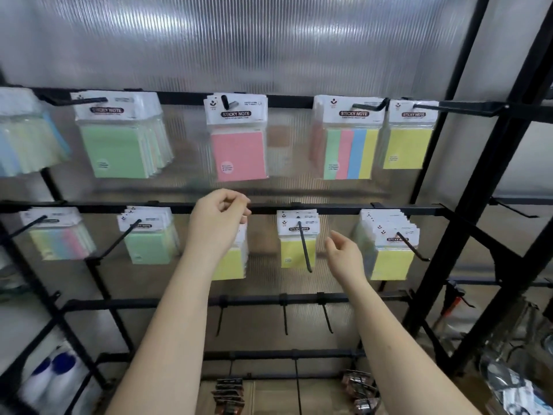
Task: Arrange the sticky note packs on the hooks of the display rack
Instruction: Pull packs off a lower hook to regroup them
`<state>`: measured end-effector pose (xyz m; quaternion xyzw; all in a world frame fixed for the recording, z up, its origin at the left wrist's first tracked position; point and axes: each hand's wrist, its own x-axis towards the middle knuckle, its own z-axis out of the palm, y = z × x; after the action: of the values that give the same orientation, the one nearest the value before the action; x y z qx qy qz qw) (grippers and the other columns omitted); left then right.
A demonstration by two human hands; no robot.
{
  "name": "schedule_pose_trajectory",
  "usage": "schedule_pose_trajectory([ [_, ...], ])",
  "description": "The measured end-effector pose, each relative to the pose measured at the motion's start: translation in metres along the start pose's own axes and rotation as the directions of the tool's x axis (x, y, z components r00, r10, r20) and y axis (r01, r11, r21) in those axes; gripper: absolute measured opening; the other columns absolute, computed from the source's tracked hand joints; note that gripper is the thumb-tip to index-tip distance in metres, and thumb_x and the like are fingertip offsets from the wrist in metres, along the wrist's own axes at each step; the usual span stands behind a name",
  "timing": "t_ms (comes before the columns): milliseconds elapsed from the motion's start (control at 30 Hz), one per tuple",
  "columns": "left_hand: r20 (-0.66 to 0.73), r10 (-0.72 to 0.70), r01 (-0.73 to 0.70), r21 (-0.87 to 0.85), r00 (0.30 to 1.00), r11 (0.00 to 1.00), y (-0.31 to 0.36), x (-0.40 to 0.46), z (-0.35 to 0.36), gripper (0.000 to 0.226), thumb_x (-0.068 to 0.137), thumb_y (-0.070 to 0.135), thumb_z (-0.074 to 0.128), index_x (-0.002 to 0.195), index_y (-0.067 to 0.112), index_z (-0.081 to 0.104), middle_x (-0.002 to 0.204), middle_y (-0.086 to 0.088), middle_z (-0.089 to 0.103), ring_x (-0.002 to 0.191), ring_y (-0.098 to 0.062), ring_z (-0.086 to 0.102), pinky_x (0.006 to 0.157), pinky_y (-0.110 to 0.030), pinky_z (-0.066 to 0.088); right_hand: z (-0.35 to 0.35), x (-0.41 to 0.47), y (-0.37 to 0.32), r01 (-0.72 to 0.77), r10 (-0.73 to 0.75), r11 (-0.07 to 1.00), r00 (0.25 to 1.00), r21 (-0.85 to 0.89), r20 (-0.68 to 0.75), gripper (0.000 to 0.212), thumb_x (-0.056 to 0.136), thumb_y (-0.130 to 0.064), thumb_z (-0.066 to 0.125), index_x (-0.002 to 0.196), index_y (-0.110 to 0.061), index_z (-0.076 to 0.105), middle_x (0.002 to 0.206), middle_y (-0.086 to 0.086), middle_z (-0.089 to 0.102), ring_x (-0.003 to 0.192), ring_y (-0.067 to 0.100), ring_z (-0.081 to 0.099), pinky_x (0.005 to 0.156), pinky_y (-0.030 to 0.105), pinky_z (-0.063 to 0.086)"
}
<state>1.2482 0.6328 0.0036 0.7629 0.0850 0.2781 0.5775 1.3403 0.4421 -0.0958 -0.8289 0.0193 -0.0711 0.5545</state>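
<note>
My left hand (217, 221) is raised to the second rail of the black display rack (344, 209) and pinches the header of a stack of yellow sticky note packs (232, 263) hanging below it. The hook there is hidden behind my hand. My right hand (344, 256) hovers open, holding nothing, between a yellow pack (297, 251) on a hook and a thicker yellow stack (392, 259). On the top rail hang green packs (119, 151), a pink pack (239, 154), a striped multicolour pack (350, 152) and a yellow pack (408, 148).
Pastel striped packs (61, 244) and green packs (149, 244) hang at lower left. Three bare hooks (285, 317) stick out from the third rail. Lower rails carry small dark items (229, 396). A ribbed translucent panel backs the rack. Black frame posts (490, 187) stand at the right.
</note>
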Motion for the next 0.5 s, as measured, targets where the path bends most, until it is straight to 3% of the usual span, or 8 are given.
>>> schedule_pose_trajectory([
  [67,-0.045,-0.031,0.030,-0.015,0.998,0.999,-0.005,0.002,-0.009,0.017,0.090,0.017,0.055,0.077,0.021,0.064,0.069,0.008,0.066,0.060,0.000,0.057,0.064,-0.021,0.045,0.011,0.005,0.006,-0.018,0.018,1.000,1.000,0.006,-0.010,0.031,0.098,-0.025,0.044,0.119,-0.007,0.057,0.121,0.005,0.061,0.114,0.021,0.054,0.088,0.029,0.039],
  [167,-0.082,-0.060,0.058,-0.021,0.995,0.998,-0.011,0.003,-0.021,0.016,0.089,0.015,0.055,0.078,0.019,0.065,0.070,0.006,0.066,0.062,-0.003,0.057,0.065,-0.022,0.046,0.022,0.010,0.008,-0.029,0.029,0.999,0.999,0.015,-0.032,0.010,0.097,-0.025,0.044,0.099,-0.016,0.048,0.100,0.003,0.052,0.099,0.018,0.049,0.073,0.024,0.037],
  [233,-0.104,-0.080,0.078,-0.023,0.991,0.997,-0.016,0.004,-0.027,0.015,0.089,0.015,0.055,0.079,0.017,0.065,0.069,0.007,0.065,0.061,-0.003,0.057,0.066,-0.024,0.046,0.028,0.011,0.007,-0.038,0.039,0.999,0.998,0.025,-0.047,0.027,0.098,-0.025,0.044,0.107,-0.004,0.057,0.106,0.009,0.060,0.106,0.022,0.054,0.078,0.026,0.041],
  [400,-0.129,-0.113,0.113,-0.012,0.985,0.994,-0.029,0.008,-0.037,0.014,0.089,0.016,0.054,0.081,0.018,0.065,0.073,0.004,0.066,0.066,-0.006,0.059,0.071,-0.027,0.047,0.039,0.005,0.001,-0.073,0.080,0.994,0.992,0.076,-0.098,0.036,0.099,-0.025,0.046,0.126,-0.004,0.058,0.123,0.009,0.061,0.117,0.023,0.053,0.089,0.026,0.039],
  [500,-0.133,-0.119,0.118,-0.012,0.984,0.993,-0.032,0.009,-0.041,0.014,0.090,0.015,0.053,0.081,0.018,0.065,0.074,0.003,0.066,0.067,-0.006,0.059,0.069,-0.026,0.047,0.043,0.002,0.000,-0.062,0.077,0.993,0.987,0.104,-0.140,0.034,0.098,-0.027,0.048,0.120,-0.003,0.059,0.111,0.007,0.063,0.100,0.019,0.056,0.078,0.024,0.036],
])
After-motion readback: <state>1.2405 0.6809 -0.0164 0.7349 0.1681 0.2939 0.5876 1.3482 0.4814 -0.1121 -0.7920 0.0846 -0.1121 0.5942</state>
